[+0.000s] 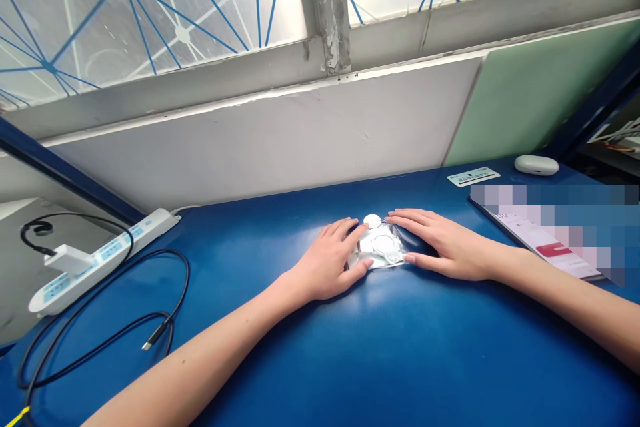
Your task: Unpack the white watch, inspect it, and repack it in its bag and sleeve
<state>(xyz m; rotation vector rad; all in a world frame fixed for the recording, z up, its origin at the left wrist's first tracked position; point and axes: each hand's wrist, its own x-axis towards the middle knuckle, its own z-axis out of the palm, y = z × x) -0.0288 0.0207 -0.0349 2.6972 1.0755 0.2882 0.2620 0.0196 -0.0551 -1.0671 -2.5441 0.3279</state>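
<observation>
A small clear plastic bag lies flat on the blue table, with a white ring-shaped piece showing in it. At the bag's far edge is a white round disc; whether it sits inside or on top I cannot tell. My left hand rests palm down over the bag's left side, fingers stretched out, index fingertip close to the disc. From the other side my right hand lies flat with fingers extended, its thumb and fingertips at the bag's right edge. Neither hand is closed round anything.
On the left, a white power strip holds a plugged-in charger, and a black cable loops across the table. At the right lie a phone-like slab with a partly blurred screen, a card and a white earbud case.
</observation>
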